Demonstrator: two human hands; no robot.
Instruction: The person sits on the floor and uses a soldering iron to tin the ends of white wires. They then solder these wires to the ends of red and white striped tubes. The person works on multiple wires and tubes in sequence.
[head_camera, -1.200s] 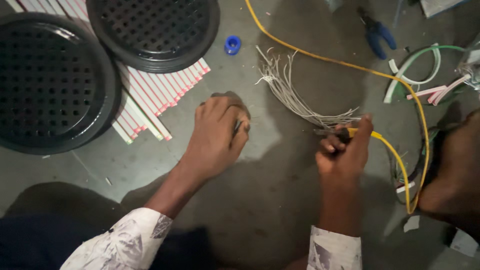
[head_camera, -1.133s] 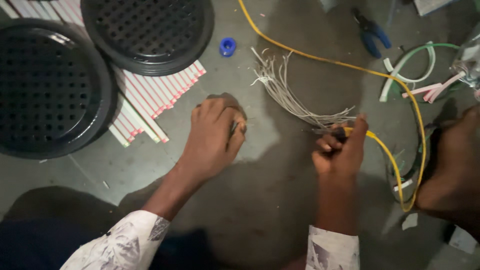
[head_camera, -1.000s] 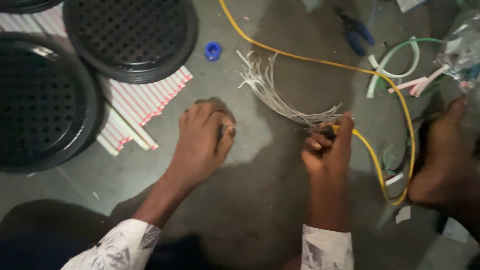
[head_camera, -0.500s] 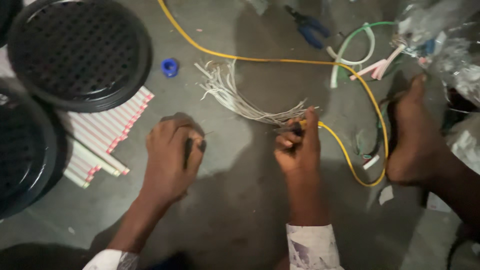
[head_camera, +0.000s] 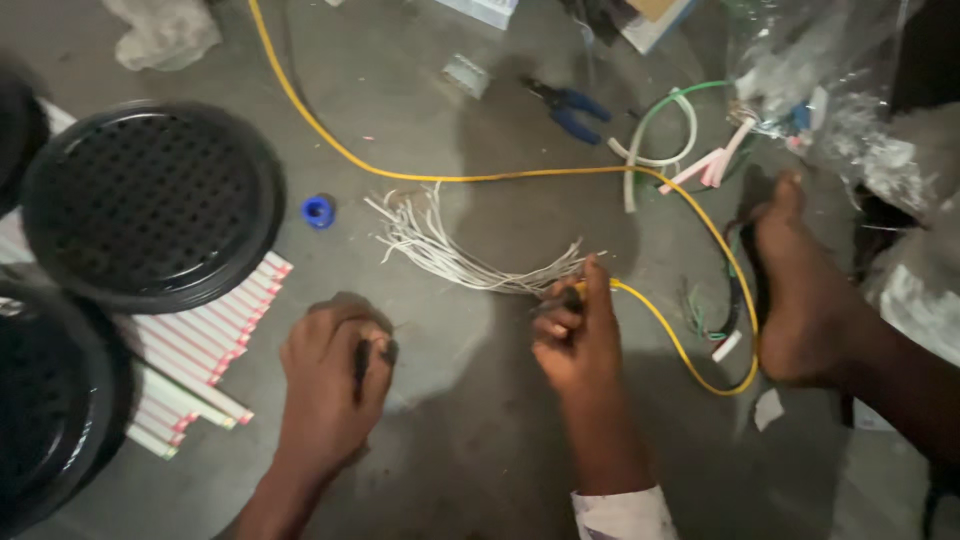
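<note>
My right hand (head_camera: 577, 332) pinches one end of a bundle of thin white wires (head_camera: 450, 252) that fans out to the upper left on the grey floor. A long yellow cable (head_camera: 420, 178) passes by the same fingers and loops to the right. My left hand (head_camera: 332, 385) rests knuckles-up on the floor, closed around a small dark tool (head_camera: 361, 358) of which only a sliver shows between the fingers.
Black perforated round covers (head_camera: 150, 205) lie at left on white and red strips (head_camera: 205, 345). A small blue ring (head_camera: 319, 211), blue-handled pliers (head_camera: 565, 104), loose coloured cables (head_camera: 680, 150), crumpled plastic (head_camera: 830, 110) and a bare foot (head_camera: 800, 290) lie around.
The view has shifted up and to the right, bringing the foot, plastic and pliers further in. Both hands keep their grips and have stayed nearly in place on the floor.
</note>
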